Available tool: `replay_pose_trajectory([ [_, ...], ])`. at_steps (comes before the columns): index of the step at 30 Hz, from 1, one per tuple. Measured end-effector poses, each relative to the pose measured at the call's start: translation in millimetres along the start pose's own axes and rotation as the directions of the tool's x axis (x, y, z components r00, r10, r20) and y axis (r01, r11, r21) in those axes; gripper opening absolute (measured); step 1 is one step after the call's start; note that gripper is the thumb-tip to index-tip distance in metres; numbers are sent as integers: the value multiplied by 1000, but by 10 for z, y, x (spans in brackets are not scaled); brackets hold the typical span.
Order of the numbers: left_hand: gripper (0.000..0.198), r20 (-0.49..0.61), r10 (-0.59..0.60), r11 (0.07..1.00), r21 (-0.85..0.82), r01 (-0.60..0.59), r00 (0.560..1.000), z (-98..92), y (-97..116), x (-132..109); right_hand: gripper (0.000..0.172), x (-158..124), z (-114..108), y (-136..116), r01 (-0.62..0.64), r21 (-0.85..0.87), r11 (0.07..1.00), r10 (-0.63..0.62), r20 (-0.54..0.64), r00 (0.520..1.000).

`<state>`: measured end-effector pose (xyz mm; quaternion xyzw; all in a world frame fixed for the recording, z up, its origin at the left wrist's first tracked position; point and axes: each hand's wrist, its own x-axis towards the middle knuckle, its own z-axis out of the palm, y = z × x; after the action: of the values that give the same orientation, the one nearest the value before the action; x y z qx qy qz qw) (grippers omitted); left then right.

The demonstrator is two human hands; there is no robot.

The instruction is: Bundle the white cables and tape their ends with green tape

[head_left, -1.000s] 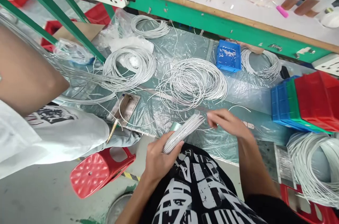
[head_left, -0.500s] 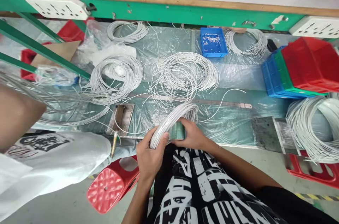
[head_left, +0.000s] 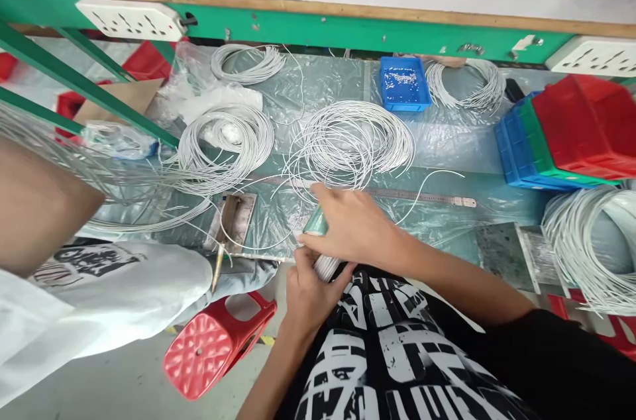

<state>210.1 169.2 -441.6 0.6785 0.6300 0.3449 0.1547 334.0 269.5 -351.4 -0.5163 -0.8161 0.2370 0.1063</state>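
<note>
A short bundle of white wires point(head_left: 326, 267) was held at the near edge of the tabletop point(head_left: 437, 231), close against the shirt, with most of its length hidden by the hands. The left hand point(head_left: 312, 291) was closed around it, so that grip was firm. The right hand point(head_left: 350, 224) was curled over its far side, where a shiny green object point(head_left: 317, 223) was seen between thumb and finger; whether it was gripped could not be told. The step in hand was judged to be the gathering or securing of the bundle; for the next move, the wires would need to be kept tight and even on the left while the right fingers were worked around them. Beyond, a steel ruler point(head_left: 422, 196) and a loose wire coil point(head_left: 395, 135) were left unhandled.
</note>
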Motion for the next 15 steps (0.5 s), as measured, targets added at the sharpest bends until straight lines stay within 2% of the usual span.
replay_pose_trajectory([
  [1, 44, -33, 22, 1000, -13, -22, 999, 19, -6, -31, 48, 148, 44, -35, 22, -47, 999, -16, 125, 992],
  [2, 42, -52, 55, 998, -28, -57, 997, 30, -14, -63, 41, 285, 107, -67, 49, -82, 995, -26, 264, 964],
  [3, 41, -54, 88, 995, -44, -90, 995, 34, -23, -94, 36, 403, 185, -95, 74, -106, 992, -26, 399, 917],
  [5, 52, -35, 130, 989, -69, -133, 991, 24, -40, -148, 30, 564, 378, -129, 107, -124, 986, -8, 618, 786],
  [6, 61, -22, 143, 987, -74, -144, 989, 16, -48, -169, 27, 606, 484, -133, 115, -123, 986, 3, 695, 719],
  [8, 69, 14, 165, 985, -59, -164, 986, 4, -66, -198, 26, 636, 680, -108, 120, -108, 987, 11, 786, 618],
  [11, 54, 49, 230, 973, -39, -228, 972, 4, -92, -223, 34, 650, 818, -14, 99, -45, 994, -9, 870, 493],
  [13, 42, 26, 249, 967, -66, -247, 968, 3, -96, -229, 34, 666, 739, 66, 73, 15, 997, -48, 881, 471],
  [14, 39, 4, 236, 967, -95, -235, 972, -3, -93, -228, 32, 658, 644, 111, 72, 44, 996, -74, 870, 487],
  [15, 36, -20, 203, 970, -133, -204, 979, -15, -88, -224, 30, 625, 518, 162, 79, 80, 994, -110, 830, 547],
])
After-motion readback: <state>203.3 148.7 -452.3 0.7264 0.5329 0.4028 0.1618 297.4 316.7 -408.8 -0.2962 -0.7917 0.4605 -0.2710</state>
